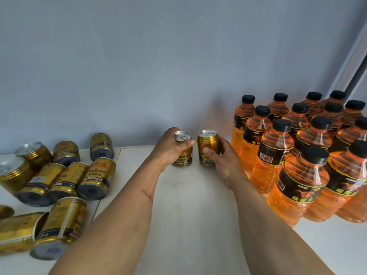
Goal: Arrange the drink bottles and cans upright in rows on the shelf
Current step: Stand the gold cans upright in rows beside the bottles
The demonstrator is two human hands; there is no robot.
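Each hand grips one upright gold can — the left hand (169,150) curls round the left can (183,149), the right hand (219,155) round the right can (207,147), just beside it at 12 o'clock on the white shelf (188,205), near the wall (158,56). Both forearms reach straight forward. At 9 o'clock about eleven cans (59,185) lie tipped; at 2 o'clock about fifteen orange bottles (297,155) stand in rows.

Gold cans (65,181) with dark navy bands and red bull artwork are lying on a white shelf (188,205). Orange bottles (297,175) are showing black caps and black labels edged in yellow. The wall (139,56) is looking pale blue-grey.
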